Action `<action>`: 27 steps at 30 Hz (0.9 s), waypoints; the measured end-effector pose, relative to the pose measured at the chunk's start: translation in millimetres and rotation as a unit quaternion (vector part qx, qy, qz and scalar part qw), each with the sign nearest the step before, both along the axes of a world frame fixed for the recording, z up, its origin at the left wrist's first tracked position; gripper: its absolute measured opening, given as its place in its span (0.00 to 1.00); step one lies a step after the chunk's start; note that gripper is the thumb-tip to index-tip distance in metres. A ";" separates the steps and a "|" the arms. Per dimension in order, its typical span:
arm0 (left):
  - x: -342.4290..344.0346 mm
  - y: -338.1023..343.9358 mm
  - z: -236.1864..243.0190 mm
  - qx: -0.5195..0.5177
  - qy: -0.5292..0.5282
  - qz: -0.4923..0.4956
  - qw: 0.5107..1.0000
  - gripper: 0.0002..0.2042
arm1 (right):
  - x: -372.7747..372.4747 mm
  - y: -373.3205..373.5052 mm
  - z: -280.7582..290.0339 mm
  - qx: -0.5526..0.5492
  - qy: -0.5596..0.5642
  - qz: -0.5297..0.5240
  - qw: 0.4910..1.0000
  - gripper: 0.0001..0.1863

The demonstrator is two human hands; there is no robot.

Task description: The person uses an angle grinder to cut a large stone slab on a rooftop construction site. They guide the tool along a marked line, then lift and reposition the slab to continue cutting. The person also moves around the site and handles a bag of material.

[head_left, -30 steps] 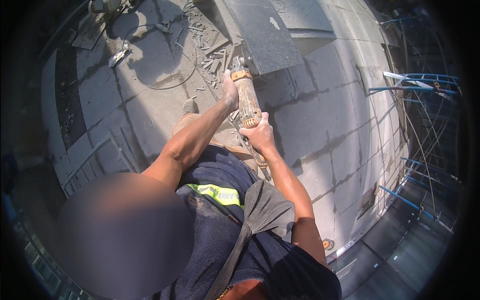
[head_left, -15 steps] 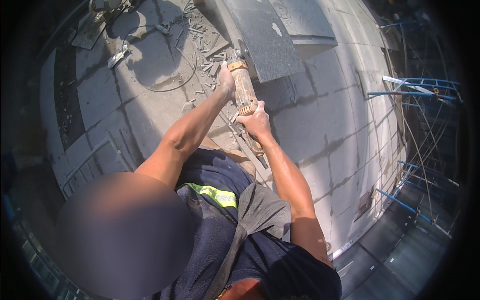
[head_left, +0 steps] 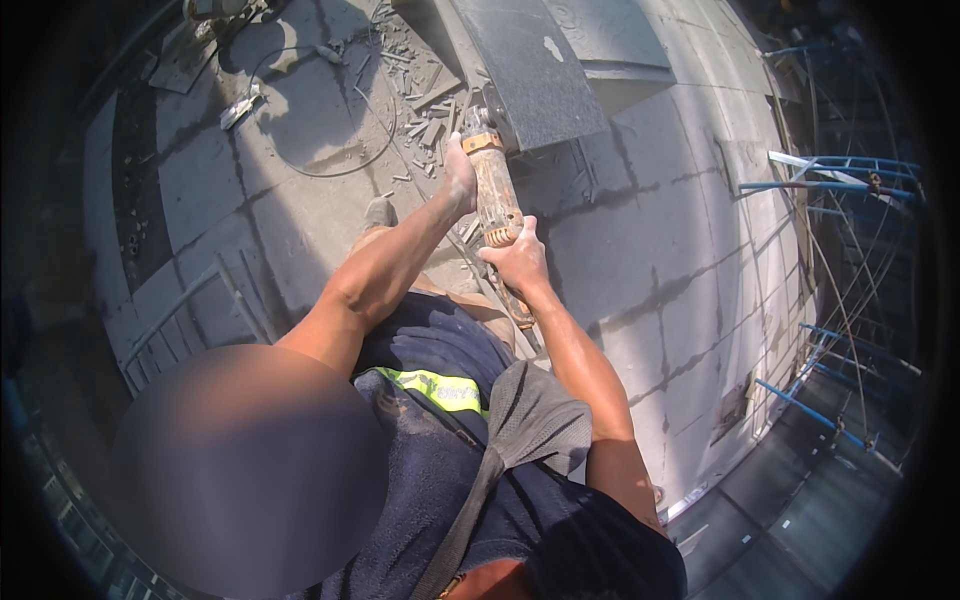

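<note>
Bare arms (head_left: 395, 255) reach up the frame, wrists close together. A dark slab (head_left: 532, 80) lies upper centre; the grinder (head_left: 496, 192) slants just below it, right hand (head_left: 521, 262) clamped around its rear, left hand (head_left: 461, 181) around its front.

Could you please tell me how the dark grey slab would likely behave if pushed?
The dark grey slab looks like stone, so it is probably stiff and heavy. Its flat, straight-edged shape suggests it would sooner slide than roll.
</note>
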State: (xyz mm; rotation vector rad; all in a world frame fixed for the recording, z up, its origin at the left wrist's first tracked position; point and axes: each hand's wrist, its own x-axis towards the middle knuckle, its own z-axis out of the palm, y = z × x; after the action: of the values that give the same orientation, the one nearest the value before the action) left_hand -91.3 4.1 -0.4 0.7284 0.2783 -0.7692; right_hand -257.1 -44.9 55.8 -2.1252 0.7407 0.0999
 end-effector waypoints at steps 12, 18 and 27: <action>-12.6 0.3 -6.5 -0.003 -0.006 -0.008 1.000 0.33 | -14.7 -2.0 -15.2 -0.038 -0.001 0.006 0.999 0.40; -20.5 1.4 -7.5 -0.012 0.001 -0.011 1.000 0.33 | -23.8 -1.8 -16.0 -0.010 -0.002 0.005 1.000 0.40; -14.0 -1.0 -6.3 -0.009 -0.001 0.000 1.000 0.33 | -15.5 -1.7 -5.5 0.001 0.005 -0.005 1.000 0.37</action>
State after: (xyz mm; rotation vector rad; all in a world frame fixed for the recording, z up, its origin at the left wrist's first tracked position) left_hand -105.3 3.1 -6.7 0.7127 0.2707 -0.7700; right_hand -272.6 -46.6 50.3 -2.1206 0.7570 0.1057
